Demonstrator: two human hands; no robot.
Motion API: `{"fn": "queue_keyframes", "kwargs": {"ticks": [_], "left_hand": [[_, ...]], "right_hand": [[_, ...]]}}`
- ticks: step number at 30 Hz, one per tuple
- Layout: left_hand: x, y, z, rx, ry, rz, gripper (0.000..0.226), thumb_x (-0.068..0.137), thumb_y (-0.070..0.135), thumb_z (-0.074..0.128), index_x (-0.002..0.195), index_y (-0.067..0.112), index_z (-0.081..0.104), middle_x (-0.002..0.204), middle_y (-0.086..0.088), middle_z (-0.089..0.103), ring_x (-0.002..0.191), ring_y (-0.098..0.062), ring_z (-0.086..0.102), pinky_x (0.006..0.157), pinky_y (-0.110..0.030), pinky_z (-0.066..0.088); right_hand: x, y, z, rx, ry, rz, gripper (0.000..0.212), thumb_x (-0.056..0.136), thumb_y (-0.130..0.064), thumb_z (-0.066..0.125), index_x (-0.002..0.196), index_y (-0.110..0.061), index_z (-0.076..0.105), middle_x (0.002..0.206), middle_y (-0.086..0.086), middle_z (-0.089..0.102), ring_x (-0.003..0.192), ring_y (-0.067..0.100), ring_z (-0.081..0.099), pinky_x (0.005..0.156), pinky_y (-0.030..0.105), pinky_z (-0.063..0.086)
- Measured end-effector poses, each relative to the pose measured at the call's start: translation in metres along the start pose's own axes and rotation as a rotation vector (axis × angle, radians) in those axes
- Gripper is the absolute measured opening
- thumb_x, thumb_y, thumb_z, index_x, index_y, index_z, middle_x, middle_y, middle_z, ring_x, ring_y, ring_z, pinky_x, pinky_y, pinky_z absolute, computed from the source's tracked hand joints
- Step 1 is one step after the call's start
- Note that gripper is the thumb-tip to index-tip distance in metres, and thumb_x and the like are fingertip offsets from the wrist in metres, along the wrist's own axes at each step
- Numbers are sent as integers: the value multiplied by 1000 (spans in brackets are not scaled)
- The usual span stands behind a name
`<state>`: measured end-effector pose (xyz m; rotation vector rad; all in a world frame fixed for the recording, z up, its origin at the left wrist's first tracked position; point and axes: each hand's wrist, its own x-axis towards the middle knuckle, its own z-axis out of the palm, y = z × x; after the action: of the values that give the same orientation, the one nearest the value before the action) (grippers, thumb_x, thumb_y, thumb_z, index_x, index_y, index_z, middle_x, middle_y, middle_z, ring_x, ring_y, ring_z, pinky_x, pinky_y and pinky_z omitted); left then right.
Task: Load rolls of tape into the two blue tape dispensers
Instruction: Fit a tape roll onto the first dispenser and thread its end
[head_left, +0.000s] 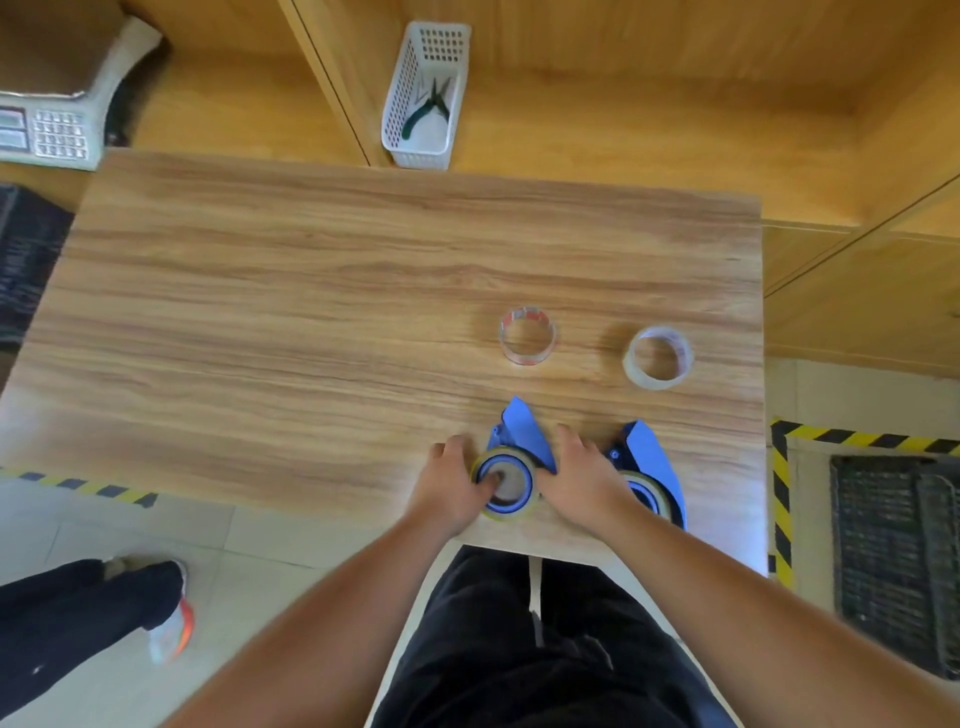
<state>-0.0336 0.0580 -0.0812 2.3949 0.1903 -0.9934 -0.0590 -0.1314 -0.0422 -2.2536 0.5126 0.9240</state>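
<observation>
Two blue tape dispensers lie near the front edge of the wooden table (311, 291). The left dispenser (522, 434) carries a yellowish tape roll (511, 512) on its blue hub. My left hand (452, 483) grips that roll, thumb pressed into the hub. My right hand (584, 475) rests on the left dispenser's right side, fingers spread, between the two dispensers. The right dispenser (649, 454) also holds a roll (647, 493), partly hidden by my right wrist. Farther back lie a thin, nearly spent roll (527, 336) with red print and a clear tape roll (658, 357).
A white perforated basket (426, 98) with green-handled pliers (426, 111) stands behind the table's far edge. A scale with a keypad (49, 130) sits at the back left. Another person's leg and shoe (130, 608) are on the floor at the left. Yellow-black floor tape (782, 493) runs at the right.
</observation>
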Motion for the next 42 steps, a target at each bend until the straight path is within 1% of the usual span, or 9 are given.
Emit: {"fn": "queue_keyframes", "kwargs": {"ticks": [5,11,18,22,26,29,34,38,42], "left_hand": [[14,-1,7,46,-48,68,50,92,34,70,136,18,53,128,-5,52,111,-28,59,85,-31,43],[24,-4,5,70,-75,112,17,90,30,66,102,20,58,104,-5,61,94,-25,58,75,-31,40],[11,11,-15,-3,-87,138,16,91,36,69,89,29,54,75,9,59,65,-12,56,55,-28,39],[0,22,-32,-37,-56,166,18,83,33,72,93,29,58,80,8,62,70,-17,60,62,-34,50],[-11,34,-50,-92,13,197,38,69,40,67,100,18,66,90,-3,69,80,-25,66,76,-48,57],[-19,47,-62,-160,53,237,45,63,48,62,99,21,67,89,-2,73,79,-25,70,76,-48,59],[-35,65,-79,-279,78,277,35,75,53,69,104,32,67,97,11,72,82,-13,70,82,-39,59],[-46,71,-92,-391,35,303,21,88,47,73,104,34,69,95,16,74,75,-6,70,82,-37,59],[-61,75,-95,-495,26,326,19,90,44,73,108,40,65,100,14,72,79,-14,75,82,-45,64]], "right_hand": [[11,-10,9,82,-52,115,67,89,-36,53,150,-20,29,137,11,51,98,30,61,55,33,41],[12,-22,11,95,-76,155,67,91,-33,53,151,-17,30,140,13,49,102,30,59,54,31,39],[8,-30,1,241,-70,150,44,84,-32,56,126,-21,48,110,7,63,72,21,62,53,32,45],[5,-34,-16,347,-5,153,48,78,-26,68,121,-26,47,106,-3,64,80,20,69,69,42,61],[-1,-37,-29,381,-14,131,67,72,-26,73,133,-24,47,107,0,66,80,17,70,59,31,52],[-7,-40,-33,438,32,76,60,68,-28,70,126,-29,53,110,3,66,81,19,69,62,32,52],[-19,-40,-36,724,115,-6,43,73,-19,64,114,-32,55,83,-1,75,81,22,72,84,47,58],[-36,-40,-47,857,148,-97,40,76,-5,58,111,-23,59,68,-1,66,69,19,64,80,42,51],[-51,-43,-52,984,180,-182,34,78,-2,60,109,-17,61,68,0,62,66,23,60,79,44,49]]}}
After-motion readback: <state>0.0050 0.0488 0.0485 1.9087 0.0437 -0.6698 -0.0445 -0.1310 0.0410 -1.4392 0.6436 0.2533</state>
